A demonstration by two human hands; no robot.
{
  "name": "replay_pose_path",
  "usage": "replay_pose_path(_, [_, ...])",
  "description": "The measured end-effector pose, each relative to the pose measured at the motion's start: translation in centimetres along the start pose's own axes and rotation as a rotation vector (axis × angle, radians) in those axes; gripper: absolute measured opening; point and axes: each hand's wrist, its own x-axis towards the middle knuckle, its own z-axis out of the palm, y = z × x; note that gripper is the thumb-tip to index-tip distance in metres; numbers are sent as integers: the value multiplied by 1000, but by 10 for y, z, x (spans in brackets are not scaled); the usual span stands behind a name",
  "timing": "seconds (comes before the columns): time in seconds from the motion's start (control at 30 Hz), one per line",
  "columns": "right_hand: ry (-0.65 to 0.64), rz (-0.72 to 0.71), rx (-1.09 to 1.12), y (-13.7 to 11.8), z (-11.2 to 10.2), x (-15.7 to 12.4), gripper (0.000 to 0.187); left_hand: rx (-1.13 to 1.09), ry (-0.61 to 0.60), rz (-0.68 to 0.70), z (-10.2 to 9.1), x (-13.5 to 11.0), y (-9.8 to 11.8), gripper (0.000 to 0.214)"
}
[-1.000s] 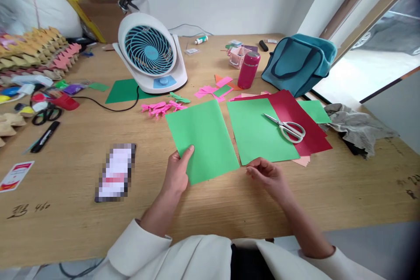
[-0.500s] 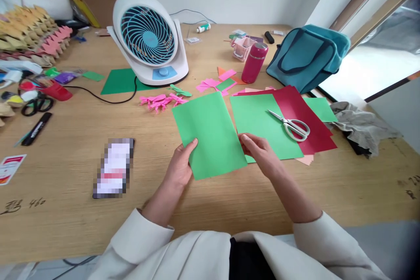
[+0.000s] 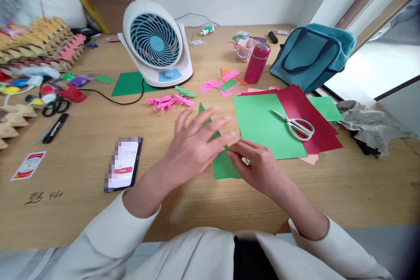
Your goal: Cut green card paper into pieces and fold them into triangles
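Note:
A sheet of green paper (image 3: pixel 223 169) is tilted in front of me, seen partly edge-on, and much of it is hidden by my hands. My right hand (image 3: pixel 257 164) pinches its edge between thumb and fingers. Over the sheet, my left hand (image 3: pixel 197 146) has its fingers spread, slightly blurred; whether its palm touches the paper I cannot tell. Just to the right lies a larger green sheet (image 3: pixel 259 135) on top of dark red paper (image 3: pixel 323 129). White-handled scissors (image 3: pixel 293 126) rest across both.
A white fan (image 3: pixel 157 43) stands at the back left, near pink paper cut-outs (image 3: pixel 167 103). A phone (image 3: pixel 126 162) lies at left. Behind the sheets are a red thermos (image 3: pixel 257 63) and a teal bag (image 3: pixel 308 59). Black-handled scissors (image 3: pixel 56 106) lie far left.
My left hand has let go of the sheet's left edge and spread its fingers over it. The green sheet has turned from facing me to a steep tilt, still in my right hand.

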Motion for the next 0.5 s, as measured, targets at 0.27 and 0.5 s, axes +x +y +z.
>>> replay_pose_path(0.27, [25, -49, -131, -8, -26, -19, 23, 326, -375, 368, -6, 20, 13, 15])
replay_pose_path(0.5, [20, 13, -86, 0, -43, -37, 20, 562, -394, 490, -38, 22, -2, 17])
